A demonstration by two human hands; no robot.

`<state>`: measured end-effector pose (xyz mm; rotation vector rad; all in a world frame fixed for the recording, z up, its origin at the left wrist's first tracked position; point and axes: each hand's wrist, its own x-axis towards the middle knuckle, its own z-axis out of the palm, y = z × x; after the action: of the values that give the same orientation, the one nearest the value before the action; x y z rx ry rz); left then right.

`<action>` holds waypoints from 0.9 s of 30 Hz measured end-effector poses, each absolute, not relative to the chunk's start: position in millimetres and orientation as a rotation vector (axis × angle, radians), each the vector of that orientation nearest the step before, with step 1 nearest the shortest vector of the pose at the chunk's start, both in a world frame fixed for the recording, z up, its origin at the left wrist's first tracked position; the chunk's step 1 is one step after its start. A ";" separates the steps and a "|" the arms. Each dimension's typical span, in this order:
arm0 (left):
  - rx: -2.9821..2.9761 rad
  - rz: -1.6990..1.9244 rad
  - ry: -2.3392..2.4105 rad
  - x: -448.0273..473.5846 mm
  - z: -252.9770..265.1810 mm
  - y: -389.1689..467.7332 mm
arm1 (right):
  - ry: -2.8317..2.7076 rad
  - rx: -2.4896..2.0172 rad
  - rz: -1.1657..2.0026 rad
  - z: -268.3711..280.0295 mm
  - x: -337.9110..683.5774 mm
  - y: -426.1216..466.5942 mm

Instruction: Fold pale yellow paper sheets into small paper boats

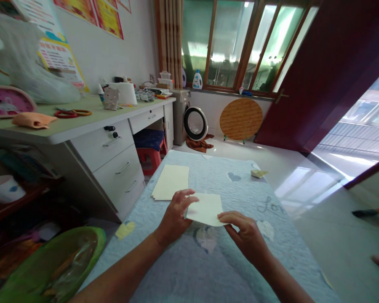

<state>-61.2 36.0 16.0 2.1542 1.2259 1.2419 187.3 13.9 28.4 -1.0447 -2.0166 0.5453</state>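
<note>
Paper [206,208], pale and plain, is held over the middle of the cloth-covered table [208,179], between the two hands. The left hand [177,212] grips its left edge, fingers bent over the far left corner; the fingers of the right hand [249,235] pinch the near right corner, so that the near edge seems lifted from the cloth. Whether this piece is one layer or doubled over, I cannot tell. A stack [171,182] of similar sheets lies flat just beyond the left hand, and a small folded piece [259,173] sits near the far right corner of the table; judging by these, one piece is shaped, one is in hand at what looks like an early stage, and the stack is left to work through. At lower left, a green basin [98,235] holds crumpled clear plastic [78,261] and something brownish, too blurred to name. A white cup [4,189] stands on a shelf behind it, its inside hidden. On the side table with closed drawers [113,172], a translucent bag [34,71] slumps behind a pink clock [11,101], its contents unclear, and small plastic boxes [166,80] stand at the far end.
</note>
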 end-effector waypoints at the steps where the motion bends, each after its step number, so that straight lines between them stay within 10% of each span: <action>1: 2.103 1.206 1.182 -59.9 18.8 34.5 | -2.016 -1.066 0.553 27.4 190.1 9.9; 27: 1.774 0.838 1.580 -33.2 2.8 -9.2 | -1.745 -1.458 0.865 -13.4 193.1 3.8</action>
<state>-33.2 -9.2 2.8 1.7745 1.5802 0.8376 193.1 3.8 -13.4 -1.4576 -1.7449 0.8651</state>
